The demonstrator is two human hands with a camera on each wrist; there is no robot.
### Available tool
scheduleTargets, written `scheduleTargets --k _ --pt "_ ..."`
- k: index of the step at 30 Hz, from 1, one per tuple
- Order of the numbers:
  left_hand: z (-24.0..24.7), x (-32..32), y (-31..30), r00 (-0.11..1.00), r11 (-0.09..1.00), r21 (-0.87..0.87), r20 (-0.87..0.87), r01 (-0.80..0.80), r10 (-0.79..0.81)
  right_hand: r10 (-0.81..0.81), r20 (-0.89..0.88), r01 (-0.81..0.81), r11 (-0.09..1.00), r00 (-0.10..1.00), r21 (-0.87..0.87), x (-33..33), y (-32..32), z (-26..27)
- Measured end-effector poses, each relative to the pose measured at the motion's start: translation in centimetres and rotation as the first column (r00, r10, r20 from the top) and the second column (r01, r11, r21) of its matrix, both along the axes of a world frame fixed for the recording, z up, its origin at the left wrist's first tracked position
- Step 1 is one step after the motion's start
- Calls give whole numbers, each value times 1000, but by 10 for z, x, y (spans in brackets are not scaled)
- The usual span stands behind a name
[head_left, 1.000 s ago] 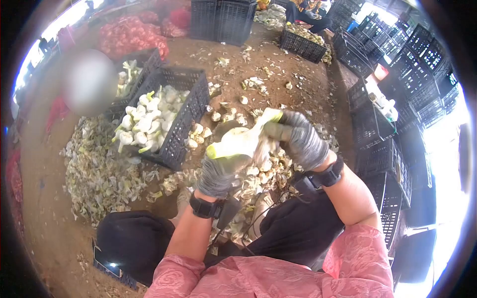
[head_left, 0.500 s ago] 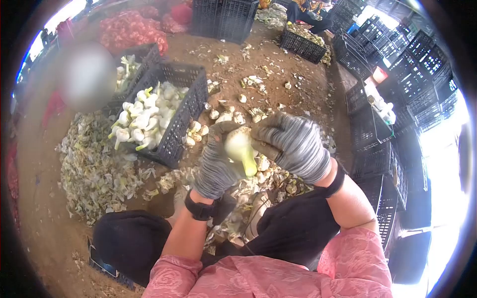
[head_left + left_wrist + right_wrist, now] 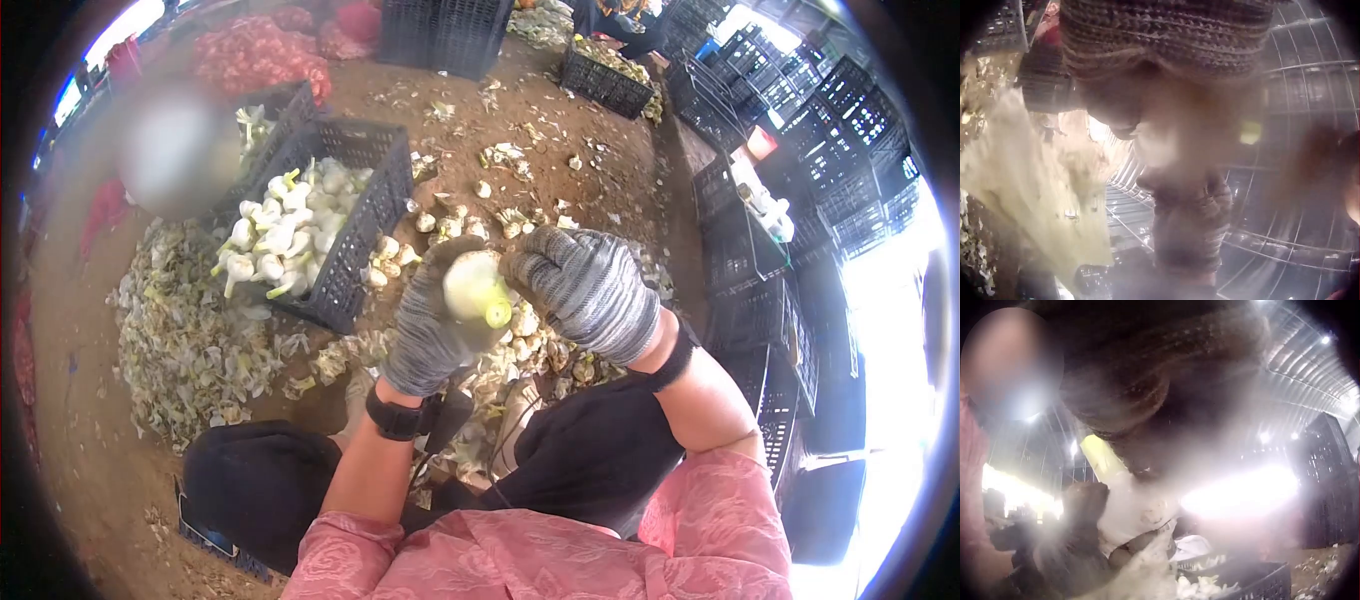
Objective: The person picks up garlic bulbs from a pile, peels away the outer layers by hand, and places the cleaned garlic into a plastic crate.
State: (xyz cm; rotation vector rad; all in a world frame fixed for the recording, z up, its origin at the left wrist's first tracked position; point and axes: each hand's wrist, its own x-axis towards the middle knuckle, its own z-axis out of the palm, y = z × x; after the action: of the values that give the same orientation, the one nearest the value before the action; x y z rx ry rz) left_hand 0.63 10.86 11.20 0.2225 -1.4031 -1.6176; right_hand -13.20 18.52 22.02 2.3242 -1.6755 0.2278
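A garlic bulb with a short cut green stem is between both gloved hands, the cut end toward the head camera. My left hand grips it from the left, fingers curled around its side. On the other side, my right hand has its fingers bent in and the fingertips pinching the bulb's edge. The right wrist view shows the pale stem rising between the gloves, with loose papery skin below the bulb. A broad strip of dry skin hangs at left in the left wrist view.
A black crate of clean garlic bulbs stands front left, beside a heap of peeled skins. Untrimmed bulbs lie on the dirt floor. Red net sacks are behind; stacked black crates line the right.
Between the hands, the bulb has turned from stem pointing left to its cut end facing the head camera. The right hand has come lower, against the bulb's side.
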Motion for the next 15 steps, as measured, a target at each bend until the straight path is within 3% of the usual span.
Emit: scheduleTargets --k 2,3,5,6,9,12,13,14,15 --pt "-1 2 -1 993 991 56 9 119 -120 77 -33 -81 982 997 -168 -2 -2 -7" --pt "-1 1 -2 992 991 55 11 121 -122 69 -46 -75 986 997 -152 -3 -2 -7" --pt "-1 1 -4 997 984 -168 28 -60 65 5 58 3 989 998 -145 -6 -5 -9" --pt "-2 2 -4 998 984 -168 30 -58 64 -58 160 79 989 985 -127 -8 -6 -9" --pt "-7 6 -10 976 970 -118 70 214 -207 -100 312 149 979 945 -137 -14 -10 -7" --pt "1 8 -8 941 941 -60 -33 333 -336 -91 423 184 965 902 -184 -16 -11 -10" --pt "-5 6 -9 941 940 -60 -32 334 -337 -89 528 200 967 845 -157 -17 -12 -11" --pt "-14 3 -10 928 938 27 -161 345 -336 -86 625 210 969 775 -128 -18 -13 -13" --pt "-12 1 -11 904 926 113 -288 360 -316 -97 800 207 978 592 -35 -17 -12 -16"
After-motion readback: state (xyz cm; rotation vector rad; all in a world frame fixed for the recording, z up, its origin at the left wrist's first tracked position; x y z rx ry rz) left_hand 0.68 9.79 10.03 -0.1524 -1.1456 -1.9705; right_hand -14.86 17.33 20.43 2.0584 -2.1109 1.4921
